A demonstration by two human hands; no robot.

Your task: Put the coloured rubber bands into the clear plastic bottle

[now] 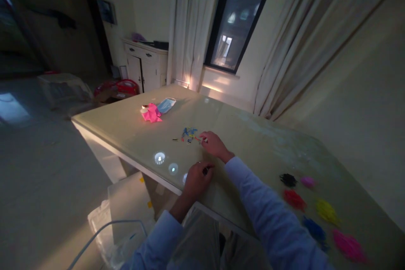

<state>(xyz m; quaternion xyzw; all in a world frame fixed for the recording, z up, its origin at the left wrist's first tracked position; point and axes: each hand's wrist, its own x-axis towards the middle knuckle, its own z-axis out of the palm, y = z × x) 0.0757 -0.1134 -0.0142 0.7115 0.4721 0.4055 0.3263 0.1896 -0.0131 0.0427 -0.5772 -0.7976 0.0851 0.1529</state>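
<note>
Several small, thin blue, yellow and red pieces [190,132] lie loosely scattered on the table; they are too small to name. My right hand [215,145] reaches to their right edge, its thumb and fingertips closed together near a reddish piece. Whatever is between those fingertips is too small to make out. Closer to me, my left hand [198,180] rests at the table's near edge with fingers curled in. A dark spot shows between its thumb and forefinger, and I cannot tell whether it is a small thing or shadow.
The table [253,143] carries separate heaps on the right: black [288,179], purple [308,182], red [294,199], yellow [328,211], blue [315,230] and pink [349,245]. Crumpled pink paper [152,113] touches a blue face mask [166,105] at the far left. A cable [104,227] hangs below.
</note>
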